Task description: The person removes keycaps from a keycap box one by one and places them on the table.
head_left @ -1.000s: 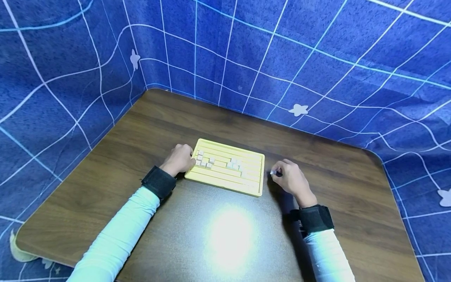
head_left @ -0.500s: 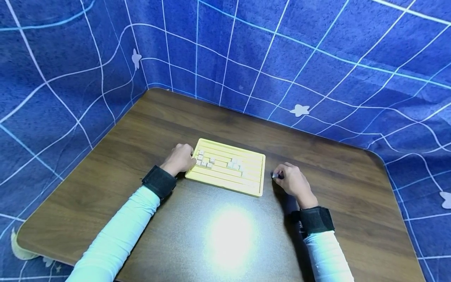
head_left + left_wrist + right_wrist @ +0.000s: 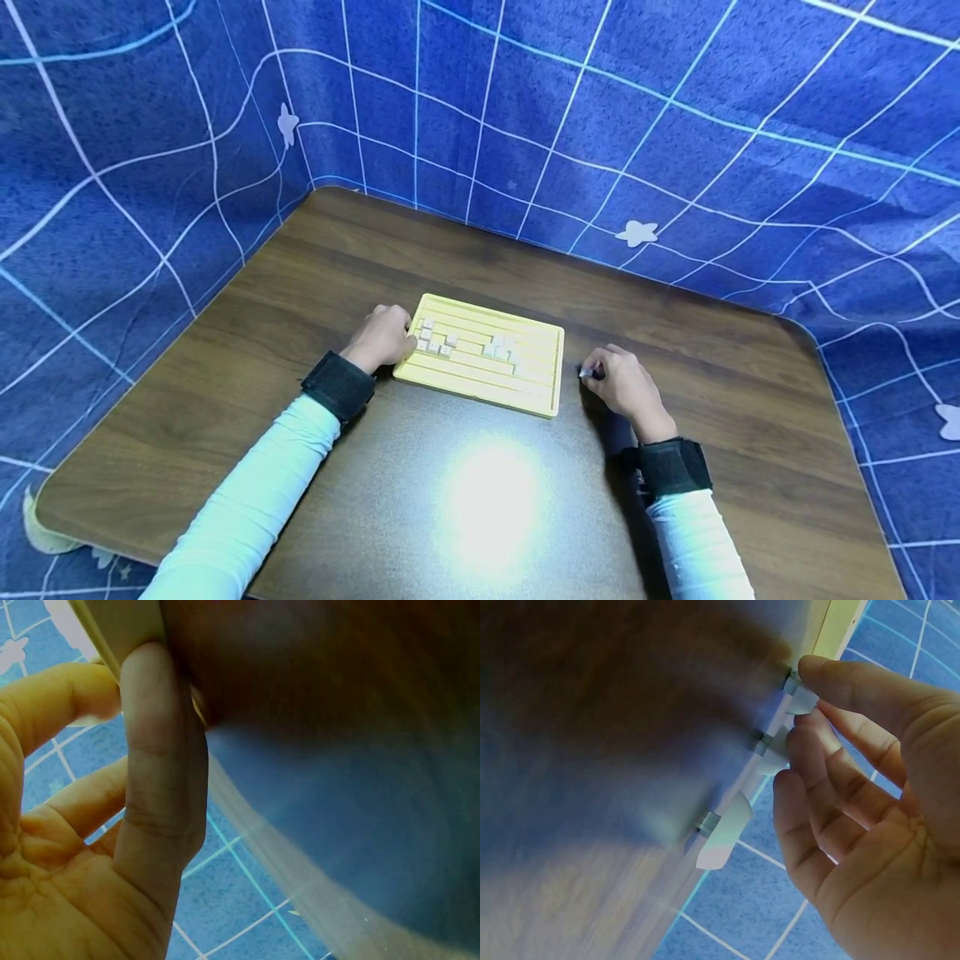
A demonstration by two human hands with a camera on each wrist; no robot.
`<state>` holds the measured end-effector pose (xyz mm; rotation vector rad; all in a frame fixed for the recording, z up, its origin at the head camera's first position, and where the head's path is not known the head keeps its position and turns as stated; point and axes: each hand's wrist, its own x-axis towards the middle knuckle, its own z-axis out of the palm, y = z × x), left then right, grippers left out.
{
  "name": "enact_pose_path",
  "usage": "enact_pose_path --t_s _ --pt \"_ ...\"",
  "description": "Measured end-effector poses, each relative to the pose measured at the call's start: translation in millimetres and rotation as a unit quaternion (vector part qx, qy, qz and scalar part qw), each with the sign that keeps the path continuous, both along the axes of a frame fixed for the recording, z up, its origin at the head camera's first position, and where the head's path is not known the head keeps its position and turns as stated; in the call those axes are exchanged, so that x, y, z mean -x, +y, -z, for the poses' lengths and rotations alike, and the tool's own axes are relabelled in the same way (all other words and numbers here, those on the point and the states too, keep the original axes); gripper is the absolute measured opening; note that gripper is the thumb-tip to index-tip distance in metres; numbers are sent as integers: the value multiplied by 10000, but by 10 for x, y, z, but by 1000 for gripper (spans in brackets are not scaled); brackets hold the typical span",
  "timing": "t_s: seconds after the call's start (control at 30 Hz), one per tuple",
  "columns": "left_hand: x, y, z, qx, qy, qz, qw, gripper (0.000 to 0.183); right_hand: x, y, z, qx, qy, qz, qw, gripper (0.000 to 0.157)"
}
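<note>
A shallow yellow ridged tray (image 3: pixel 480 392) lies on the table, with several small white keycap-like pieces (image 3: pixel 445 352) standing in its left and middle rows. My left hand (image 3: pixel 380 337) grips the tray's left edge. In the left wrist view, its thumb and a finger are on either side of the tray's rim (image 3: pixel 124 626). To the right of the tray, my right hand (image 3: pixel 622 383) pinches a small white piece (image 3: pixel 586 373) between thumb and fingers. The right wrist view shows this pinched piece (image 3: pixel 802 699) close to the table, with two similar pieces (image 3: pixel 726 832) beside the fingers.
The brown wooden table (image 3: pixel 300 483) has rounded corners and a bright light reflection at its front. A blue curtain (image 3: pixel 525 100) with white grid lines and stars hangs behind and along the left side.
My right hand has shifted slightly right and toward me, still pinching the white piece. My left hand and the tray stay in place.
</note>
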<state>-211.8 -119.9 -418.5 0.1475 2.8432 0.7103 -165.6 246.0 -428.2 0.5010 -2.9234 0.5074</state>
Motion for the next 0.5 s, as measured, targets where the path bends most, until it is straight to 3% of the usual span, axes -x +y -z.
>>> enact_pose_path --t_s 0.3,0.5 --pt "3 -7 0 -49 -61 -19 10000 21 8 -19 -30 -41 -163 322 9993 19" --pt "10 1 -8 -52 -89 -25 9999 17 29 -51 -71 -46 -196 245 9995 20"
